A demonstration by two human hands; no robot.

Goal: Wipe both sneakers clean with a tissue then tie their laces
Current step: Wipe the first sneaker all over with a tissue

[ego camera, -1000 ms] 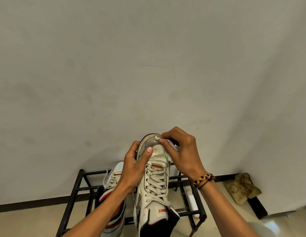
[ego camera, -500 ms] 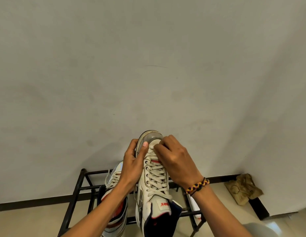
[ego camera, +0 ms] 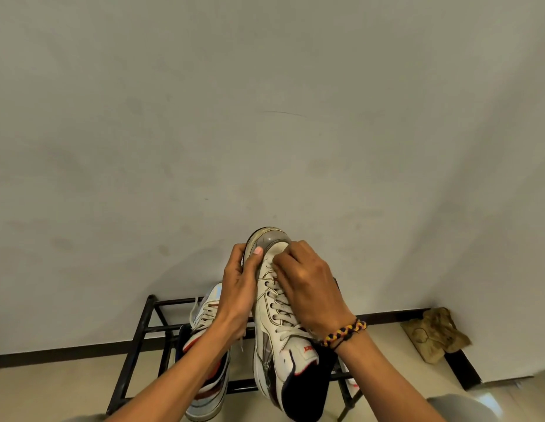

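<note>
I hold a white sneaker (ego camera: 272,327) upright in front of the wall, its toe pointing up and its loose laces facing me. My left hand (ego camera: 237,284) grips the sneaker's left side near the toe, thumb pressed on the grey toe cap. My right hand (ego camera: 307,287) lies over the toe box and upper laces, fingers curled on a tissue that is almost wholly hidden beneath them. The second sneaker (ego camera: 204,315), white with red and dark trim, rests on the black shoe rack (ego camera: 143,318) below, partly behind my left forearm.
The rack stands against a plain grey wall with a dark skirting. A crumpled brown cloth (ego camera: 432,333) lies on the floor in the right corner. A small white object (ego camera: 350,382) shows on the rack behind my right wrist.
My right hand has slid from the tip of the toe down over the toe box toward the laces. My left hand kept its grip, thumb shifting up onto the toe cap.
</note>
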